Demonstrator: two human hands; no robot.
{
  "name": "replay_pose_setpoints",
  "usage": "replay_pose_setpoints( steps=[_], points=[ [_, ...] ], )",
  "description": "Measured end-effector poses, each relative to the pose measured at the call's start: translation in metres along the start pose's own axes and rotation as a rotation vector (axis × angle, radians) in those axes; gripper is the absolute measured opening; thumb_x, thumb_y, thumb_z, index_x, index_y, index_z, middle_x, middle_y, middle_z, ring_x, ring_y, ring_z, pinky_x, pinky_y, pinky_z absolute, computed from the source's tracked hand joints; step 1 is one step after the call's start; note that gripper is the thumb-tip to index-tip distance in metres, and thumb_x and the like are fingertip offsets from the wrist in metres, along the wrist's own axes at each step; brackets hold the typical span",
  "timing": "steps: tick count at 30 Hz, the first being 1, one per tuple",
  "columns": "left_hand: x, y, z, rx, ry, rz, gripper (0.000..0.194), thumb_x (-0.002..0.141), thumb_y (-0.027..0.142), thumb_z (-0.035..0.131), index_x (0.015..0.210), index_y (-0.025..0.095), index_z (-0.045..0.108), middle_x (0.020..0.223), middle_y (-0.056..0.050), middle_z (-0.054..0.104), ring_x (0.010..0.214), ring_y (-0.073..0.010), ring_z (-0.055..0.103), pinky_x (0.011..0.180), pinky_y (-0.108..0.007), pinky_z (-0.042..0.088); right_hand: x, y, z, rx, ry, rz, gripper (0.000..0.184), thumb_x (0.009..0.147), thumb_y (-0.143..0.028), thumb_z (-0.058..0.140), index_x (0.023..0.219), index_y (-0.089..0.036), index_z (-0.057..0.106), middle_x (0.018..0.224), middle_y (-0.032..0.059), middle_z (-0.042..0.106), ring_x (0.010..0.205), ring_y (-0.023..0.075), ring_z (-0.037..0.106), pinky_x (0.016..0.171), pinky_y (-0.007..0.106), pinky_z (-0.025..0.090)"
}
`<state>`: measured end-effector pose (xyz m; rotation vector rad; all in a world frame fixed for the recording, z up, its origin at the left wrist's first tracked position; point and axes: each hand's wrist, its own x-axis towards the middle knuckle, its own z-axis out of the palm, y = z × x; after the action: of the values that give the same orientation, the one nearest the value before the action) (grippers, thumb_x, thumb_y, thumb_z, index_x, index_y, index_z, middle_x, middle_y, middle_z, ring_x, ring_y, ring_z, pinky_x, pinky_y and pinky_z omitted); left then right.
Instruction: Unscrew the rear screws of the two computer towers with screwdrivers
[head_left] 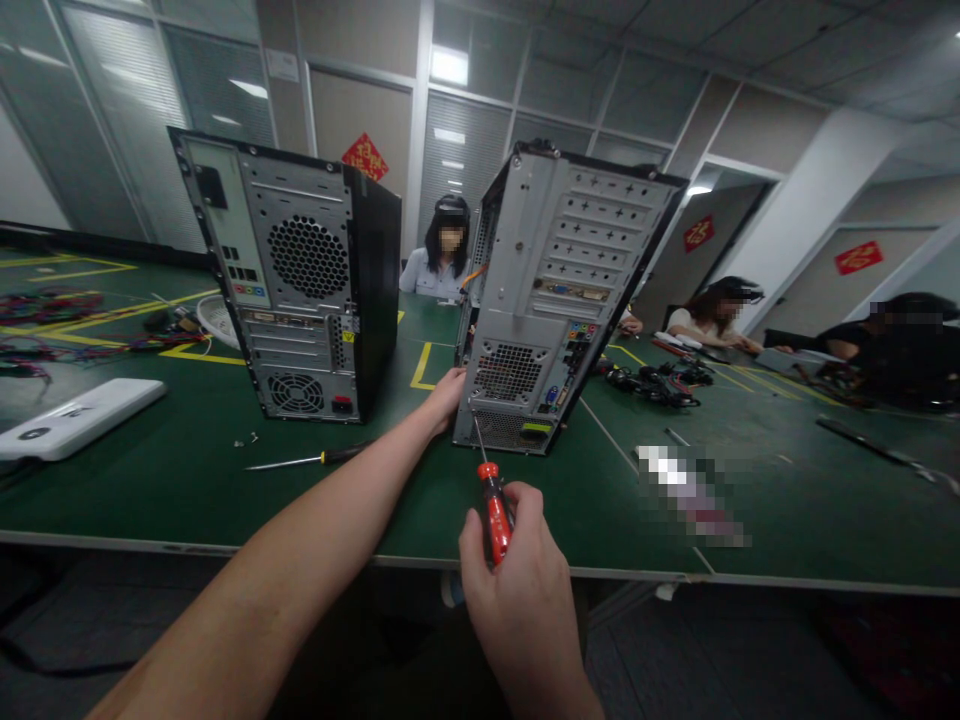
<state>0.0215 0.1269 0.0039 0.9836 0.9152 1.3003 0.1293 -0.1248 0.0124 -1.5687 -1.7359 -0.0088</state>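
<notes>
One right hand [529, 585]: curled around red screwdriver [495, 510], tip at lower left of right tower's [517, 310] rear panel.
Black-handled screwdriver [289, 464]: lying left, on green table [420, 520].
Left hand [450, 391]: at right tower's left edge; fingers hidden, grip cannot be told.
Left tower [300, 330]: upright, apart.
Seated person [439, 270]: far side.

The near screwdriver [495, 515] has a red handle marked with black; the screwdriver farther left [335, 456] is black with a yellow collar; the right computer case [517, 310] has a silver-grey back, black edges and a yellow-green sticker [535, 428]; the left computer case [300, 308] is grey behind, black-sided, with a honeycomb-patterned grille [308, 257]; the table [420, 500] is dark green, striped with yellow lines [421, 364]; the far diamond sign [365, 158] is red with gold characters.
</notes>
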Motion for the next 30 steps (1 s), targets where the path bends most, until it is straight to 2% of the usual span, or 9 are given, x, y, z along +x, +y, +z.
replay_pose_setpoints(
  steps=[4, 9, 14, 19, 23, 26, 30],
  points=[
    [0.0019, -0.002, 0.0, 0.002, 0.017, 0.01, 0.043, 0.083, 0.042, 0.074, 0.117, 0.019, 0.063, 0.095, -0.007, 0.075, 0.093, -0.0225, 0.071, 0.086, -0.036, 0.054, -0.0006, -0.0021, 0.0002, -0.013, 0.026, 0.016, 0.015, 0.09, -0.021, 0.049, 0.106, -0.022, 0.048, 0.091, 0.0056, 0.064, 0.072, 0.0232, 0.069, 0.058, 0.031, 0.048],
    [0.0014, -0.0025, 0.0009, -0.017, 0.022, 0.036, 0.038, 0.083, 0.039, 0.074, 0.112, 0.018, 0.065, 0.095, -0.007, 0.075, 0.095, -0.0219, 0.071, 0.088, -0.036, 0.054, -0.0005, -0.001, -0.0007, 0.026, 0.017, -0.016, 0.004, 0.097, -0.024, 0.046, 0.097, -0.023, 0.049, 0.085, 0.0034, 0.062, 0.069, 0.0201, 0.067, 0.056, 0.029, 0.046],
    [-0.0003, -0.0009, 0.0003, 0.006, 0.033, 0.021, 0.042, 0.081, 0.041, 0.076, 0.115, 0.019, 0.064, 0.1, -0.008, 0.075, 0.096, -0.0216, 0.071, 0.087, -0.035, 0.054, -0.0015, 0.0013, -0.0024, 0.046, 0.048, -0.02, 0.01, 0.1, -0.03, 0.047, 0.101, -0.023, 0.054, 0.084, 0.0041, 0.067, 0.071, 0.0214, 0.07, 0.06, 0.029, 0.049],
    [-0.0014, -0.0002, 0.001, -0.007, 0.016, 0.015, 0.045, 0.082, 0.043, 0.075, 0.118, 0.019, 0.063, 0.1, -0.008, 0.075, 0.093, -0.0216, 0.071, 0.082, -0.033, 0.055, -0.0014, 0.0021, -0.0025, 0.051, 0.004, 0.011, 0.019, 0.103, -0.036, 0.045, 0.105, -0.021, 0.056, 0.079, 0.0041, 0.07, 0.066, 0.0222, 0.071, 0.056, 0.029, 0.047],
    [-0.001, -0.0005, 0.001, -0.014, 0.024, 0.012, 0.043, 0.082, 0.043, 0.075, 0.116, 0.02, 0.063, 0.098, -0.007, 0.075, 0.094, -0.022, 0.071, 0.081, -0.033, 0.055, 0.0012, 0.001, -0.0001, 0.063, 0.014, -0.002, 0.024, 0.103, -0.039, 0.046, 0.116, -0.02, 0.055, 0.1, 0.0097, 0.069, 0.082, 0.0242, 0.072, 0.065, 0.033, 0.053],
    [0.0003, -0.0013, 0.0001, -0.017, 0.013, 0.005, 0.044, 0.081, 0.045, 0.076, 0.115, 0.02, 0.063, 0.095, -0.007, 0.075, 0.093, -0.0222, 0.071, 0.083, -0.035, 0.055, 0.0023, -0.0005, 0.0011, 0.076, 0.057, -0.021, 0.023, 0.095, -0.028, 0.053, 0.117, -0.021, 0.051, 0.112, 0.0116, 0.059, 0.09, 0.0242, 0.069, 0.071, 0.036, 0.056],
    [0.0021, -0.0024, -0.0004, -0.011, 0.002, 0.011, 0.049, 0.079, 0.047, 0.077, 0.118, 0.02, 0.062, 0.093, -0.007, 0.075, 0.09, -0.0227, 0.071, 0.083, -0.036, 0.055, 0.0018, -0.0024, 0.0003, 0.075, 0.058, -0.042, 0.021, 0.086, -0.015, 0.049, 0.105, -0.022, 0.047, 0.103, 0.0069, 0.052, 0.082, 0.0215, 0.065, 0.068, 0.036, 0.056]
  ],
)
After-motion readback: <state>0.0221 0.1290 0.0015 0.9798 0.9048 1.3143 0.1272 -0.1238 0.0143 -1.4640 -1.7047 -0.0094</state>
